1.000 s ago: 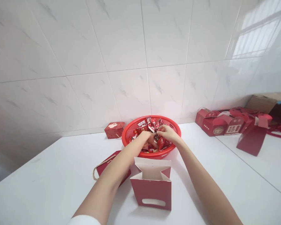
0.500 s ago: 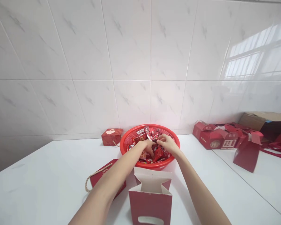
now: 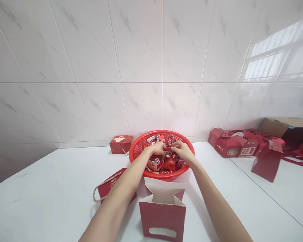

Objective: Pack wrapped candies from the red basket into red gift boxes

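L hand (image 3: 156, 148) higher in red basket (image 3: 132, 152), half-curled nr R hand (image 3: 182, 151), both at red pkt (image 3: 167, 152), grips unclear.

"囍" on a red box (image 3: 239, 146) (pale panel (image 3: 247, 152))

Our left arm (image 3: 121, 198) and right arm (image 3: 213, 193), both uncovered.
Smooth and long, each of our forearms tapers from a broader lower part to a slim, bare wrist (image 3: 194, 162); our left hand (image 3: 158, 148) and right hand (image 3: 182, 151) are ungloved, with slender fingers (image 3: 177, 144) whose nails we cannot make out.
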A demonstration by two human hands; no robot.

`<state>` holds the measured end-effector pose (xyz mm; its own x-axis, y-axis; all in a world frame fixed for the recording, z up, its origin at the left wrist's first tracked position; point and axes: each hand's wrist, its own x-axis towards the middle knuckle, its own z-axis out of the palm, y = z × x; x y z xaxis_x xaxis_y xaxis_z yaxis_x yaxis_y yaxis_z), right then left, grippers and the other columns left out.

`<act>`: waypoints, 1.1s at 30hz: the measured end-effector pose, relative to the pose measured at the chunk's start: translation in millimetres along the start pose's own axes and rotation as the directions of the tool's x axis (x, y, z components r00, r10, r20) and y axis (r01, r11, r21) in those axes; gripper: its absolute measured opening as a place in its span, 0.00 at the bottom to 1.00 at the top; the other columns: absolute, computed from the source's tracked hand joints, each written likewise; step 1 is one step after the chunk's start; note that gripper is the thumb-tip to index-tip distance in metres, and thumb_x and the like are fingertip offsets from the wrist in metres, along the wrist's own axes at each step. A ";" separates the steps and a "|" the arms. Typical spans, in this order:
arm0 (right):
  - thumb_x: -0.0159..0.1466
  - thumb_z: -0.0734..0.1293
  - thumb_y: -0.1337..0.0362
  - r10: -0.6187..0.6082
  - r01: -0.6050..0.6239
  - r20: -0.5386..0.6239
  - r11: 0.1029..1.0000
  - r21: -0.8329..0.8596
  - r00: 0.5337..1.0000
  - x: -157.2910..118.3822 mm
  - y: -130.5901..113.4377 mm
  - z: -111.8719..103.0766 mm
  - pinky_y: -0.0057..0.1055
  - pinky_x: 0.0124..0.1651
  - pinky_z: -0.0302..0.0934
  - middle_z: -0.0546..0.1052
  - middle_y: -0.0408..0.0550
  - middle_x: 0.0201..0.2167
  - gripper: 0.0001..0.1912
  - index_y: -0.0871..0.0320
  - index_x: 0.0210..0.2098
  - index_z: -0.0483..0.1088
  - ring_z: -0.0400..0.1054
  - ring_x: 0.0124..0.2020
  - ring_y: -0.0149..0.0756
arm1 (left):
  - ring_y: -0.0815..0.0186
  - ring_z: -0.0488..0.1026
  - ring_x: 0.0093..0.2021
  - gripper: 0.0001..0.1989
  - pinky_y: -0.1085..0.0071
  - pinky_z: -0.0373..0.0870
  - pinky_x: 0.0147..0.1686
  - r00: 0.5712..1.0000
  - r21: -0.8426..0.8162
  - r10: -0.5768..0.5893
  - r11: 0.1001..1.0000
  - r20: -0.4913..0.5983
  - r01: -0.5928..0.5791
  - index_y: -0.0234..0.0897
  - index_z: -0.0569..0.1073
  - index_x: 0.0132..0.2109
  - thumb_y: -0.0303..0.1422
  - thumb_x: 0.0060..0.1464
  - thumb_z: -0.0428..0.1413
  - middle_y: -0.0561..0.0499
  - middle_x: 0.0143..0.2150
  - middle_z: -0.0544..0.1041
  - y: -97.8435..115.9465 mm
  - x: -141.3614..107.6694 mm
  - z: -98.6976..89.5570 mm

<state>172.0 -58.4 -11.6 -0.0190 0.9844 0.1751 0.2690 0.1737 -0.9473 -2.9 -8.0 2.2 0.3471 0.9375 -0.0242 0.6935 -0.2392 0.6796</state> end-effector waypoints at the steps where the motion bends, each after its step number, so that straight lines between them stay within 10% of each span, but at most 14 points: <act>1: 0.53 0.70 0.64 0.001 -0.001 -0.004 1.000 0.012 1.000 -0.2 -0.4 -0.3 0.29 0.30 0.61 0.78 0.44 0.26 0.08 0.57 0.32 0.72 0.72 0.28 0.36 | 0.70 0.68 0.23 0.12 0.74 0.64 0.23 1.000 -0.023 0.007 1.000 0.012 -0.007 0.35 0.74 0.34 0.29 0.43 0.68 0.57 0.26 0.71 1.2 -1.9 -5.0; 5: 0.53 0.72 0.61 0.010 -0.008 -0.042 0.999 0.047 0.999 -1.8 -2.6 -1.7 0.30 0.29 0.62 0.78 0.43 0.27 0.10 0.56 0.34 0.72 0.73 0.30 0.37 | 0.74 0.56 0.19 0.14 0.74 0.51 0.20 0.996 -0.131 0.075 0.988 -0.054 -0.082 0.37 0.64 0.24 0.25 0.34 0.65 0.63 0.19 0.58 6.2 -8.4 -21.8; 20: 0.51 0.76 0.56 0.010 -0.031 0.060 0.938 0.346 0.998 -9.9 -14.9 -4.2 0.33 0.30 0.67 0.79 0.44 0.26 0.18 0.55 0.37 0.71 0.75 0.28 0.39 | 0.66 0.73 0.31 0.14 0.69 0.70 0.36 0.983 -0.487 0.165 0.854 -0.078 -0.182 0.33 0.76 0.31 0.28 0.31 0.66 0.54 0.30 0.78 11.7 -7.2 -19.2; 33: 0.47 0.73 0.59 0.046 0.035 -0.189 0.912 0.408 0.981 -0.3 -6.6 -2.6 0.32 0.28 0.67 0.80 0.44 0.30 0.16 0.54 0.34 0.69 0.74 0.29 0.39 | 0.55 0.75 0.47 0.25 0.72 0.70 0.38 1.000 -0.098 0.025 0.995 -0.020 -0.026 0.39 0.79 0.41 0.27 0.29 0.68 0.48 0.45 0.80 -7.1 -0.5 -19.6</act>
<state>172.7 -59.9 -4.7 0.1756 0.9682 0.1784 -0.1480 0.2051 -0.9675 -20.4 -1.9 11.7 0.3517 0.9361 0.0069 0.6188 -0.2380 0.7486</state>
